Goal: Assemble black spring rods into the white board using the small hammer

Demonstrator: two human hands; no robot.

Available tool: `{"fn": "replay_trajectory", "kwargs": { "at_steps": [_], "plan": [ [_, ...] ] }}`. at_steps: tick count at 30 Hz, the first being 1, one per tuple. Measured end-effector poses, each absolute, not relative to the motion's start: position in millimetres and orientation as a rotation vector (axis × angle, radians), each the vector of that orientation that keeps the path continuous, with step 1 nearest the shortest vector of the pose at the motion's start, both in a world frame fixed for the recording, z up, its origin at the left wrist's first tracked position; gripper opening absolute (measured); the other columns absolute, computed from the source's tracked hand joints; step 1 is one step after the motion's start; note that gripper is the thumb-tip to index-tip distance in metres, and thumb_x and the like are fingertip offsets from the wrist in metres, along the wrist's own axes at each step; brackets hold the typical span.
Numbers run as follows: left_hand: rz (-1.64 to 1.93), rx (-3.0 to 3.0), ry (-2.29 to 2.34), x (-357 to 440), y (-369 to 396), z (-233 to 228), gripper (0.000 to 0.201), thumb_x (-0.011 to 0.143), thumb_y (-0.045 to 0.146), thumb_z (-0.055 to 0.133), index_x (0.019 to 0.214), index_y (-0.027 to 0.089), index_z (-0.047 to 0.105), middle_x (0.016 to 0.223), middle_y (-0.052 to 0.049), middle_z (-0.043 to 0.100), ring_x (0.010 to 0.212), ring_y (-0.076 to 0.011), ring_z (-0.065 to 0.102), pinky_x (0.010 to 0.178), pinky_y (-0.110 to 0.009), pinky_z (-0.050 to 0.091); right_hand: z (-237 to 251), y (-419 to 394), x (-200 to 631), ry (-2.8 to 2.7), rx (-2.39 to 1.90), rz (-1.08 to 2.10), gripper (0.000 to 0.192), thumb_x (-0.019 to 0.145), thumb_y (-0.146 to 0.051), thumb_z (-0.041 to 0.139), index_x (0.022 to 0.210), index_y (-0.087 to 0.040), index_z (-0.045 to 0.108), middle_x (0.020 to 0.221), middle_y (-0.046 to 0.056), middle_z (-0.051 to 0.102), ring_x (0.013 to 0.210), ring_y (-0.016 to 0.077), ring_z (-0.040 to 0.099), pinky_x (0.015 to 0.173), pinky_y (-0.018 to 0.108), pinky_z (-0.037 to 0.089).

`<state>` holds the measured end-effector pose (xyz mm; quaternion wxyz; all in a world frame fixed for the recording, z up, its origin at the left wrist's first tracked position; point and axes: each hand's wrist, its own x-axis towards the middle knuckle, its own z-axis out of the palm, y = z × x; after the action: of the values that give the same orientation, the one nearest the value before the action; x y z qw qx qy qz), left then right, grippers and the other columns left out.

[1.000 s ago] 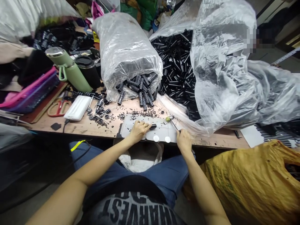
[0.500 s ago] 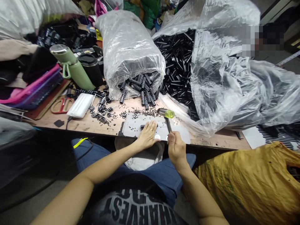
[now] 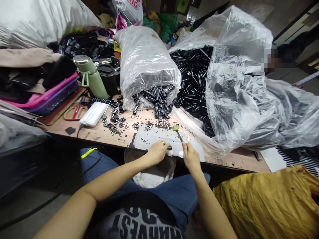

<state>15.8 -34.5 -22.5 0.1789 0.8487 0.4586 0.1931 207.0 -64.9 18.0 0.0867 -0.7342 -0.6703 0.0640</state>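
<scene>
Right hand (image 3: 190, 156) gripping small hammer (image 3: 178, 132), left hand (image 3: 157, 152) pinching black tube (image 3: 169, 147) on grey plate (image 3: 149, 137) at near table edge; far side, 1 bag of ribbed finished pieces (image 3: 159, 99), big pile of bare tubes (image 3: 193, 74) left.

A cluttered wooden workbench (image 3: 99, 134) carries a grey metal plate (image 3: 152, 136) at its near edge. Beyond the plate lies a clear plastic sack (image 3: 147, 63) spilling black ribbed rods (image 3: 157, 98). To the right of the sack, a heap of black tubes (image 3: 193, 74) rests in loose plastic. To its left stand a green flask (image 3: 91, 77) and a black cup (image 3: 108, 79), with a white pack (image 3: 94, 113), red scissors (image 3: 74, 112) and small black washers (image 3: 112, 122) nearer.
</scene>
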Motion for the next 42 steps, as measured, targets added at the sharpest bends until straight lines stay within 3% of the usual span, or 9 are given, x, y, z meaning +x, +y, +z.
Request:
{"fn": "replay_trajectory", "kwargs": {
  "at_steps": [7,10,13,17,20,24,35,39,42],
  "plan": [
    [0.972,1.792,2.116,-71.1,104.2,-8.7,0.055,0.092,0.029,0.045,0.141,0.006,0.034,0.123,-0.027,0.049,0.113,-0.038,0.047,0.092,-0.05,0.038,-29.6,-50.7,251.7,-2.029,-2.277,-0.225,0.032,0.097,-0.04,0.038,0.085,-0.017,0.056,0.087,0.013,0.06,0.085,0.0257,0.054,0.069,0.032,0.035],
    [0.76,1.763,2.187,-91.9,152.6,-15.2,0.054,0.089,0.023,0.046,0.14,0.004,0.036,0.118,-0.028,0.052,0.11,-0.0387,0.049,0.091,-0.051,0.038,-32.5,-39.4,250.3,-2.029,-2.164,-0.18,0.03,0.096,-0.04,0.039,0.091,-0.016,0.057,0.092,0.014,0.059,0.091,0.0273,0.052,0.075,0.035,0.039],
    [0.614,1.848,2.155,-94.3,160.4,-25.7,0.05,0.088,0.013,0.038,0.137,0.006,0.04,0.117,-0.027,0.053,0.107,-0.0357,0.053,0.089,-0.049,0.04,-19.4,-2.7,255.8,-1.995,-2.051,-0.138,0.026,0.095,-0.035,0.04,0.101,-0.015,0.056,0.1,0.013,0.059,0.097,0.0268,0.05,0.081,0.035,0.039],
    [0.909,1.737,1.948,-82.6,141.0,-26.6,0.047,0.087,0.014,0.042,0.134,0.01,0.043,0.115,-0.02,0.056,0.101,-0.0284,0.058,0.088,-0.042,0.045,7.1,78.0,280.5,-1.913,-2.085,-0.276,0.025,0.093,-0.023,0.044,0.112,-0.011,0.054,0.113,0.017,0.056,0.103,0.0267,0.046,0.084,0.034,0.036],
    [1.103,1.288,1.602,-64.5,117.2,-13.4,0.042,0.086,0.019,0.043,0.128,0.016,0.044,0.093,-0.008,0.061,0.069,-0.0165,0.061,0.063,-0.03,0.051,21.0,132.5,297.1,-1.97,-2.191,-0.351,0.029,0.092,-0.013,0.041,0.118,-0.007,0.051,0.119,0.02,0.052,0.105,0.026,0.044,0.08,0.033,0.033],
    [1.101,0.855,1.194,-43.2,77.6,3.6,0.021,0.084,0.031,0.052,0.101,0.018,0.049,0.074,0.0,0.058,0.045,-0.0085,0.051,0.04,-0.019,0.038,24.7,160.4,304.3,-2.113,-2.185,-0.28,0.027,0.089,-0.002,0.037,0.102,-0.004,0.06,0.103,0.019,0.058,0.088,0.0197,0.051,0.072,0.03,0.032],
    [0.938,0.871,1.095,28.9,53.4,-7.8,0.03,0.07,0.035,0.073,0.079,0.014,0.055,0.072,-0.002,0.064,0.04,-0.0041,0.045,0.035,-0.017,0.029,-9.1,33.7,224.3,-2.64,-1.584,-0.117,0.04,0.096,-0.009,0.026,0.103,-0.011,0.065,0.109,0.015,0.063,0.078,0.0176,0.058,0.07,0.032,0.048],
    [0.836,0.844,1.087,52.7,57.6,-15.3,0.027,0.06,0.02,0.079,0.076,0.012,0.058,0.057,0.002,0.058,0.039,-0.0048,0.044,0.037,-0.017,0.03,-16.1,-1.7,201.6,-2.739,-1.17,0.017,0.035,0.097,-0.017,0.031,0.114,-0.016,0.061,0.112,0.013,0.063,0.089,0.0209,0.062,0.08,0.039,0.051],
    [0.908,0.9,1.023,50.9,48.8,-19.1,0.026,0.059,0.017,0.077,0.078,0.012,0.06,0.053,0.005,0.055,0.038,-0.0046,0.043,0.037,-0.017,0.031,-9.1,-4.4,199.4,-2.49,-1.262,0.072,0.045,0.089,-0.031,0.055,0.132,-0.02,0.048,0.13,0.015,0.052,0.112,0.0277,0.056,0.094,0.046,0.048]
  ]
}}
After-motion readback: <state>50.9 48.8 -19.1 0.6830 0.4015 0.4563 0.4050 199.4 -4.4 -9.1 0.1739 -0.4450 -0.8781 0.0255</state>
